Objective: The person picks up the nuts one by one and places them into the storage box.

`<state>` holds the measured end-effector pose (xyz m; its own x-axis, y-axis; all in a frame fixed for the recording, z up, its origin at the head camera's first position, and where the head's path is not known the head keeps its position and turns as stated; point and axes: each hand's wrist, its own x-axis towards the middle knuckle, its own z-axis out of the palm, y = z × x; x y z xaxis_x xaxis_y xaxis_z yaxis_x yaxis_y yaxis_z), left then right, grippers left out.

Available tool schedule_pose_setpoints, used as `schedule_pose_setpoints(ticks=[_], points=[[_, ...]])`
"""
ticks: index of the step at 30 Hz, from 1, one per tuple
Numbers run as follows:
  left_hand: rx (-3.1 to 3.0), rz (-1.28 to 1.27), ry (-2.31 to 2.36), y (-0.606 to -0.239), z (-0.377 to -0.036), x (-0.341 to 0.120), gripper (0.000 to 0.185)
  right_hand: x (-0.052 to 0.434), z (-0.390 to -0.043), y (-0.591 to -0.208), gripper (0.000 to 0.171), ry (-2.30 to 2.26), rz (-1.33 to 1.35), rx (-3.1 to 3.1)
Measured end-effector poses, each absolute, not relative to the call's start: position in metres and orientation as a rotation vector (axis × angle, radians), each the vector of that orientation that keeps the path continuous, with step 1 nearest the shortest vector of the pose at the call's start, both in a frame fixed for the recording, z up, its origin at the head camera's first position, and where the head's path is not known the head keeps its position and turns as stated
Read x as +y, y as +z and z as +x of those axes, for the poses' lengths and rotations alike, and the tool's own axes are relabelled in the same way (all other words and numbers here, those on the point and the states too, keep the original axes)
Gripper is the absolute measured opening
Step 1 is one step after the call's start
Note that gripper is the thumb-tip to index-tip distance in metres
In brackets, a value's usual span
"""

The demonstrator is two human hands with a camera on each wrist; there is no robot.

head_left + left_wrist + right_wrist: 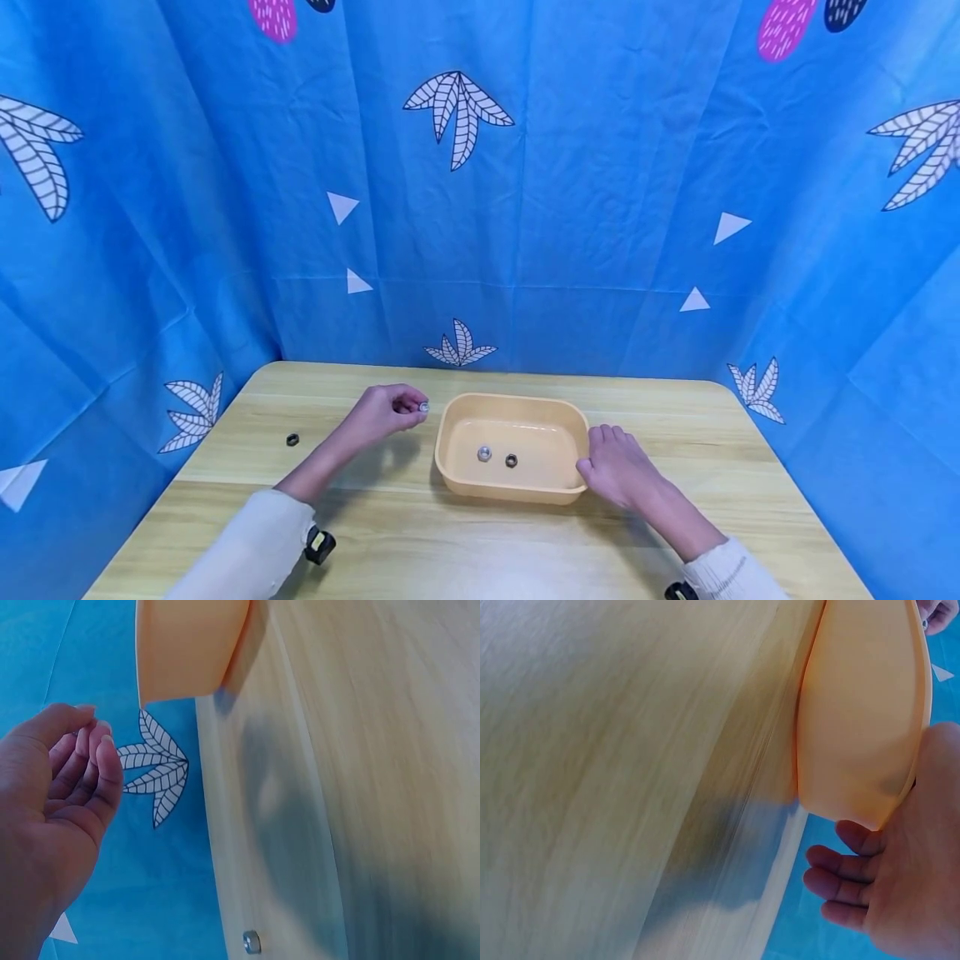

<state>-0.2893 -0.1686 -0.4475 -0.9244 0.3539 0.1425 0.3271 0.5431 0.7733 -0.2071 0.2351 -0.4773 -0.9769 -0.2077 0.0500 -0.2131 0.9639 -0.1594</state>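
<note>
We are sitting at a pale wooden tabletop [465, 542], and cream sleeves are covering both of our forearms at the near edge. A small black and yellow device is sitting at our left wrist.

Our right hand [618, 467] is resting against the right end of a shallow peach-coloured plastic tub [450, 437]. Its thumb is lying along the tub's near right corner, and its fingers are loosely bent beside the wall, steadying it rather than gripping it. In the right wrist view, the fingers [840, 889] are curling gently just beside the tub's rounded corner.

Our left hand [386, 410] is hovering above the tabletop just left of the tub. Its fingertips are pinching a small silver hex nut [423, 407], which is sitting close to the tub's left rim and has not crossed it.

Inside the tub, two nuts are lying side by side on the floor: a silver nut [484, 453] and, just to its right, a darker nut [512, 460].

Further left, well apart from the tub, a black nut [292, 439] is lying alone on the tabletop.

Beyond the tabletop, a blue cloth backdrop [600, 208] printed with white leaves and triangles is hanging around us on three sides.
</note>
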Motion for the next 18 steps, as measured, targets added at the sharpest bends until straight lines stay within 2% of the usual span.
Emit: schedule_pose_setpoints(ticks=[18], points=[[2.663, 0.671, 1.381, -0.437, -0.287, -0.142, 0.023, 0.235, -0.206, -0.476, 0.036, 0.257, 0.341, -3.078]])
